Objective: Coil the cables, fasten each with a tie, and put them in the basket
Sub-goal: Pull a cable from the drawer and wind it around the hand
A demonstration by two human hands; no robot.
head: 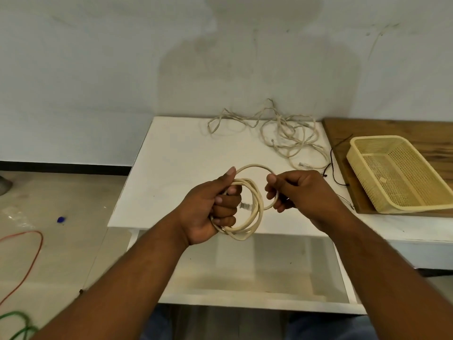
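Observation:
My left hand point(213, 204) grips a cream cable coil point(253, 217) of several loops above the front of the white table point(171, 168). A clear plug of that cable shows beside my fingers. My right hand point(299, 190) pinches the free loop of the same cable, which arcs from my left thumb over to the right. A tangle of loose cream cables point(282, 136) lies at the back of the table. A thin black tie point(334, 168) lies by the table's right edge. The yellow mesh basket point(416, 207) stands on a wooden board to the right.
The wooden board point(392, 128) lies on the surface to the right of the table. A wall stands close behind. An open white drawer point(257, 298) sticks out below the table front. On the floor to the left lie an orange cable point(36, 251), a green cable point(19, 322) and a small blue object point(61, 219).

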